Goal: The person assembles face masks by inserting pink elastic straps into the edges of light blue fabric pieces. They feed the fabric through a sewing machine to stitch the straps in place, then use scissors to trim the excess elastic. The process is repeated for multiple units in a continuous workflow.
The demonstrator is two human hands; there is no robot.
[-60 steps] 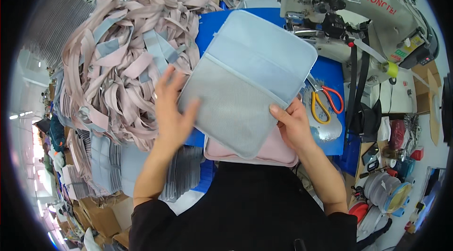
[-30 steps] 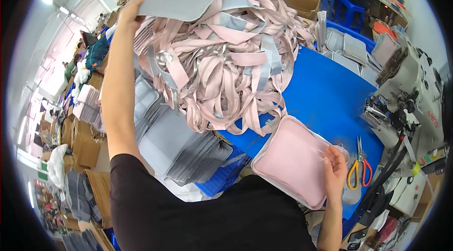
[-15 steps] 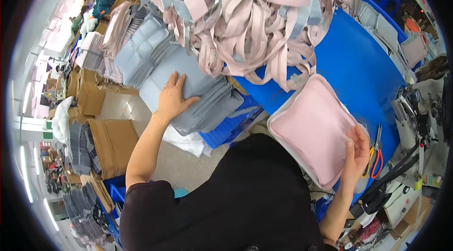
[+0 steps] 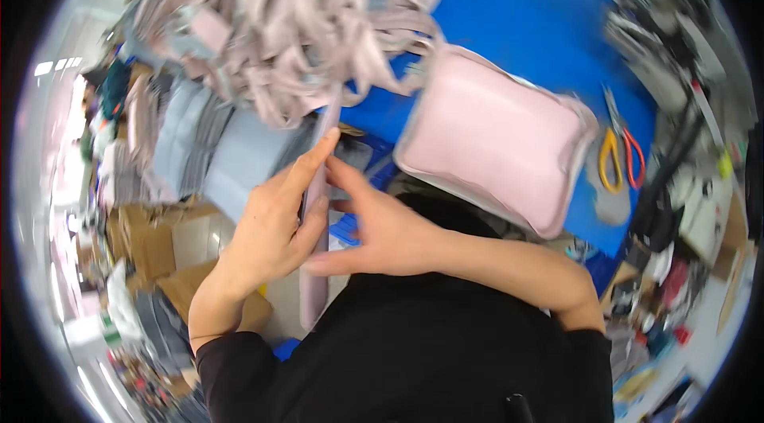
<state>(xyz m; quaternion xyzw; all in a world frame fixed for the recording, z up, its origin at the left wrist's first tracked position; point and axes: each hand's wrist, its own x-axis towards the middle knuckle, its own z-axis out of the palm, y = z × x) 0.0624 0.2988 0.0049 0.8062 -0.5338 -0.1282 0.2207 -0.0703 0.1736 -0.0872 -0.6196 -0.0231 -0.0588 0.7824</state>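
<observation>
My left hand (image 4: 274,220) is closed around a thin pink fabric panel (image 4: 315,296), which stands almost edge-on in front of my body. My right hand (image 4: 386,228), slightly blurred, reaches across to the panel's right side. Its fingers and thumb are spread, with the fingertips close to or touching the panel. To the right, a pink padded piece with rounded corners and a pale border (image 4: 489,140) lies on the blue table (image 4: 517,1). Behind my left hand is a stack of grey-blue fabric panels (image 4: 255,152), partly hidden.
A heap of pink and grey zipper strips (image 4: 294,25) covers the table's far left. Scissors with yellow and red handles (image 4: 621,152) lie near the right edge, beside machine parts. Cardboard boxes (image 4: 143,240) stand on the left.
My left hand has left the grey-blue stack and now grips the pink panel. My right hand has come leftward off the pink padded piece. The whole view has shifted.
</observation>
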